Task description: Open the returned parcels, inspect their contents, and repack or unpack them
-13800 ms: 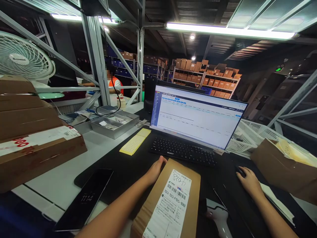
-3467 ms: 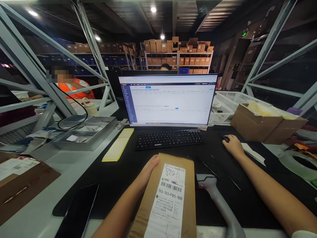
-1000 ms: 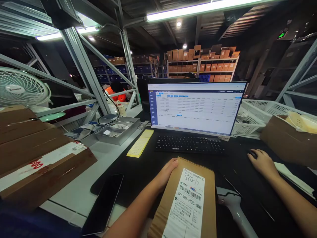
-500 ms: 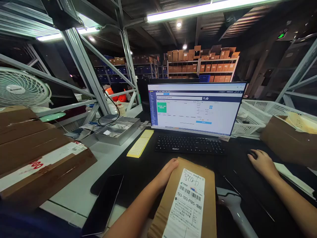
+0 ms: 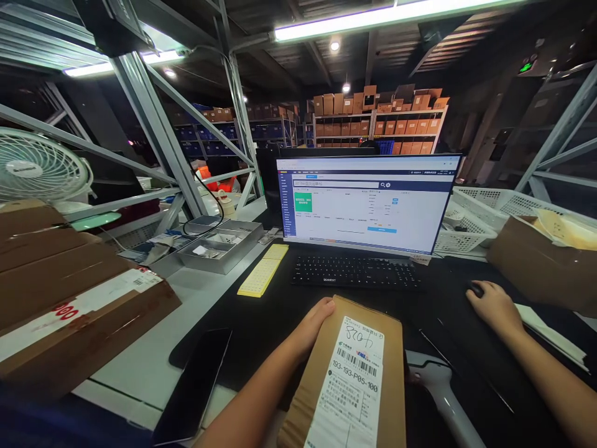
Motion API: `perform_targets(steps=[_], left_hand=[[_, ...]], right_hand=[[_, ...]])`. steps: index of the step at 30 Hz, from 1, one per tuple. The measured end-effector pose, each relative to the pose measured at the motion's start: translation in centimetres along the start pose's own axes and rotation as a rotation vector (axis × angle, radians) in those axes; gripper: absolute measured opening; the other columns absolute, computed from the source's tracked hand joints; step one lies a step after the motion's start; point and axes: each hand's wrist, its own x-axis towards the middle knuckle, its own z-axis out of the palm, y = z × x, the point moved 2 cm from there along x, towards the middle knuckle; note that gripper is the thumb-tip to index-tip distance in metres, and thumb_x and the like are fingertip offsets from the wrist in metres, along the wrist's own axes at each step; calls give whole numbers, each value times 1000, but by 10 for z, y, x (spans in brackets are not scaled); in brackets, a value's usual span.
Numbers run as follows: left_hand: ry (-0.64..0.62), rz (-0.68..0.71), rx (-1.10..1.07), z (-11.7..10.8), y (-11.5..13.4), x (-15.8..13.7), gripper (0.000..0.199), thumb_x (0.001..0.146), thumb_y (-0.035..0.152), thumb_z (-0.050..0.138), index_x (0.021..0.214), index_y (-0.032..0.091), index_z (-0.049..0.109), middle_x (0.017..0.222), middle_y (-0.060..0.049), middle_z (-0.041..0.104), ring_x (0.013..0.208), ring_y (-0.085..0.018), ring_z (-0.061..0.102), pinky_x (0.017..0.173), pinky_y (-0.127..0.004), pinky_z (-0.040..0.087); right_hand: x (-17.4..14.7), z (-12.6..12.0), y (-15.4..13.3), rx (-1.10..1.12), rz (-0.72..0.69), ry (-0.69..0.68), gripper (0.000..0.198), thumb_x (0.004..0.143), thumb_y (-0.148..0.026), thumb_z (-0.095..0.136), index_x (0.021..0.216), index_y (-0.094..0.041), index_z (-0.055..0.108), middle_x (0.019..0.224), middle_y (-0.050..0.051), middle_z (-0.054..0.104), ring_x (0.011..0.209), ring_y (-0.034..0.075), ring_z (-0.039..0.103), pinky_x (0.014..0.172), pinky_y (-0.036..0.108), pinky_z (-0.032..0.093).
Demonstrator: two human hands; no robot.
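Observation:
My left hand grips the left side of a brown cardboard box, with most of its fingers hidden behind it. A white shipping label with a barcode and handwriting faces me from the box. Over on the right, my right hand is wrapped over a black computer mouse on the dark mat. Partly behind the box lies a grey-white barcode scanner. A lit monitor stands ahead, with a black keyboard in front of it.
To the left are a black phone, a yellow pad, a metal tray, large cartons and a fan. White baskets and an open carton stand right. A thin rod lies near the scanner.
The whole view has shifted very slightly. Both hands keep their places, the left on the box and the right on the mouse.

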Motion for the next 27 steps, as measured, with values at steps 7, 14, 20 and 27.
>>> perform_targets(steps=[7,14,20,27], left_hand=[[0,-13,-33,4,3,-3,57,74,66,75,104,19,66,90,-6,71,80,-22,66,71,-31,46],[169,104,-66,-6,16,0,51,66,54,78,97,16,66,74,-2,68,63,-18,62,59,-28,44],[324,515,-81,-32,59,-26,55,73,52,68,116,18,65,104,-8,71,89,-25,67,73,-32,51],[423,1089,279,-36,86,-54,55,72,65,72,109,24,71,136,-10,56,135,-35,47,114,-47,38]], right_hand=[[-5,-11,-9,28,22,70,51,92,-43,43,127,-13,66,139,20,58,127,35,56,107,45,44],[-3,-10,-8,67,-67,38,50,92,-43,49,129,-13,66,138,18,58,128,30,55,110,41,42],[-5,-12,-3,44,-61,19,51,92,-45,48,128,-13,66,135,20,59,126,33,54,108,43,42],[2,-11,0,55,-19,-31,58,89,-49,48,131,-14,65,136,21,58,131,38,52,111,48,42]])
